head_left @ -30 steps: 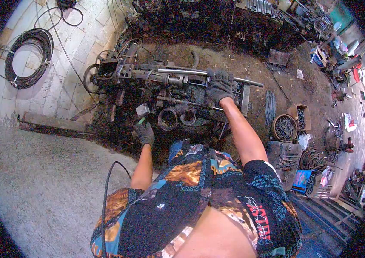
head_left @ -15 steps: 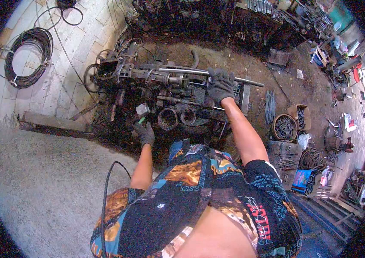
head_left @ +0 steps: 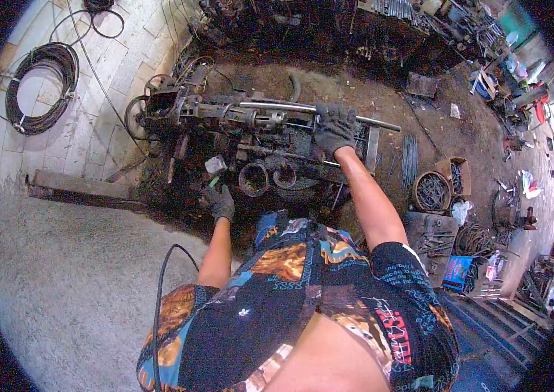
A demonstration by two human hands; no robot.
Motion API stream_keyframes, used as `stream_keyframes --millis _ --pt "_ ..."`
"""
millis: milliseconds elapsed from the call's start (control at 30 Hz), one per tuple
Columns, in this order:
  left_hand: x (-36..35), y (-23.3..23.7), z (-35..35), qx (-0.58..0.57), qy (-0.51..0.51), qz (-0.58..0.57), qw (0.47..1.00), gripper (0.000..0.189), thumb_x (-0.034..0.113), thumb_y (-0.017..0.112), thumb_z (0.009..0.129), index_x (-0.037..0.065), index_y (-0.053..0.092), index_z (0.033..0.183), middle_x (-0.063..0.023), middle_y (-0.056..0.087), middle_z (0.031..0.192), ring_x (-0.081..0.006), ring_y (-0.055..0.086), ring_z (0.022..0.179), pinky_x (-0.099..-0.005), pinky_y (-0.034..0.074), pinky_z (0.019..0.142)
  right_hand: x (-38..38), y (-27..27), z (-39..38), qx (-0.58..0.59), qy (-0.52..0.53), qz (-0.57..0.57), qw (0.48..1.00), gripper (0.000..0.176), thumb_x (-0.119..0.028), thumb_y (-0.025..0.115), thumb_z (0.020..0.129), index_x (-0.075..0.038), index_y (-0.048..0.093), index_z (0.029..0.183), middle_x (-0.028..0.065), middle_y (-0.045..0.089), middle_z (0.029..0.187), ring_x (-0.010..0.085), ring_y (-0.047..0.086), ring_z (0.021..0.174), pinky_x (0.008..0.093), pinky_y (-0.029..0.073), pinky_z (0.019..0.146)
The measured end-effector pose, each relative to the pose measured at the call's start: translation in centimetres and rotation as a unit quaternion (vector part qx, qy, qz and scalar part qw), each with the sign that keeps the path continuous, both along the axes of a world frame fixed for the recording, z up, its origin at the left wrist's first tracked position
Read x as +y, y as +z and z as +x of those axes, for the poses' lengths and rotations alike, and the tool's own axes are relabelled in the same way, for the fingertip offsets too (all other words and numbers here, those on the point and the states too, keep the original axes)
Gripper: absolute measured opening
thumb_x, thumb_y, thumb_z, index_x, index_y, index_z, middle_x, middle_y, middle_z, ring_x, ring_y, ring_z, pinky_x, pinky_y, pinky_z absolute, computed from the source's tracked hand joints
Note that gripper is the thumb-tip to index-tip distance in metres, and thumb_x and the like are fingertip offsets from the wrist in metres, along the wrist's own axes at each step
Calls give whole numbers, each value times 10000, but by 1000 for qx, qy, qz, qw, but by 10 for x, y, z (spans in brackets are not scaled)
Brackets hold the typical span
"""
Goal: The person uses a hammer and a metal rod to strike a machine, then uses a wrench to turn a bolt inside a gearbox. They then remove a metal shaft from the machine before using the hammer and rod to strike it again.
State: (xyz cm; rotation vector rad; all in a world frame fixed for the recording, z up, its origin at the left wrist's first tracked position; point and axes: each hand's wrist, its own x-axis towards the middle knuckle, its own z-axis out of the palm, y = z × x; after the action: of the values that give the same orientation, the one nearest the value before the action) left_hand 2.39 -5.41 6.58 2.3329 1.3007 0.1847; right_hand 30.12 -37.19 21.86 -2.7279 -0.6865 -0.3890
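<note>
A dark, grimy machine (head_left: 179, 108) with a flywheel on its far left lies in front of me. Along its top runs a long bare metal rod (head_left: 379, 122), pointing right. My right hand (head_left: 335, 130), in a dark glove, is closed over the rod, its fingers hiding part of it. My left hand (head_left: 221, 204), gloved too, is low at the machine's near side, its fingers curled at a small green piece (head_left: 213, 182). A pale block (head_left: 215, 164) sits just beyond. Between my hands are a shiny spindle fitting (head_left: 277, 119) and two round cups (head_left: 253, 179).
Coiled cable (head_left: 42, 88) lies on the tiles at left. A round basket (head_left: 431, 191) and a cardboard box (head_left: 458, 176) of metal pieces stand at right, near a bundle of thin rods (head_left: 409, 161). Cluttered benches (head_left: 394, 29) line the back.
The shiny spindle fitting has turned or shifted slightly and shows a different side. Both hands stay in nearly the same places, and the rod looks unmoved.
</note>
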Motion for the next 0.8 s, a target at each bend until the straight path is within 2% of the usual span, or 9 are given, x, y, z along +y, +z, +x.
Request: stream_keyframes --millis 167,233,367,433,533,600,633,700,800 --pt "0 9 -2 -3 -31 -12 999 757 399 524 945 -121 265 1430 -324 230 1519 -424 152 1444 -444 120 1192 -4 -6 3 -96 47 53 993 487 -235 570 759 -175 514 1240 153 530 1149 346 476 1145 513 349 946" --pt "0 5 -3 -19 -16 4 1000 734 396 527 941 -116 300 1415 -325 260 1505 -431 180 1431 -457 134 1186 -4 13 -2 -38 28 29 998 489 -335 603 767 -170 539 1223 159 546 1176 363 490 1135 530 346 935" --pt "1 7 -6 -5 -32 7 999 760 452 507 940 -105 306 1417 -318 265 1506 -428 187 1430 -473 148 1180 10 43 -15 -52 -40 14 998 494 -484 627 762 -140 635 1116 178 607 1136 390 547 1066 557 359 895" --pt "7 -5 -7 0 -26 25 999 771 470 498 941 -97 301 1425 -314 264 1509 -425 176 1436 -473 152 1179 17 42 -1 79 -37 8 996 527 -579 594 782 -99 708 969 199 665 1022 403 601 977 561 388 855" --pt "20 -22 -9 52 -44 -29 997 780 496 471 941 -72 291 1444 -302 250 1522 -420 187 1436 -472 160 1174 18 40 13 101 -30 38 994 522 -565 556 825 -71 721 862 211 681 940 402 627 913 545 416 820" --pt "10 -30 -9 9 -21 98 995 696 432 523 934 -58 353 1398 -297 335 1469 -419 281 1385 -462 211 1148 22 43 16 122 -54 19 991 521 -561 542 840 -73 720 875 210 681 944 398 626 919 535 421 815" --pt "14 -31 -11 10 -21 97 995 696 432 523 934 -58 353 1398 -297 335 1469 -419 281 1385 -462 211 1148 22 45 17 143 -81 -1 986 520 -556 528 855 -74 720 887 209 681 948 394 625 924 525 426 809" --pt "21 -7 -8 -95 -65 -108 988 612 368 577 925 -59 404 1330 -291 379 1420 -418 338 1335 -446 244 1128 23 40 20 141 -81 -3 987 517 -560 528 856 -83 722 893 204 685 944 394 626 925 524 426 810" --pt "3 11 -3 -60 -48 14 997 529 296 619 908 -52 438 1261 -279 435 1331 -414 398 1257 -451 286 1086 21 46 17 135 -72 6 988 516 -570 528 855 -96 728 901 197 689 939 393 627 928 522 425 813"
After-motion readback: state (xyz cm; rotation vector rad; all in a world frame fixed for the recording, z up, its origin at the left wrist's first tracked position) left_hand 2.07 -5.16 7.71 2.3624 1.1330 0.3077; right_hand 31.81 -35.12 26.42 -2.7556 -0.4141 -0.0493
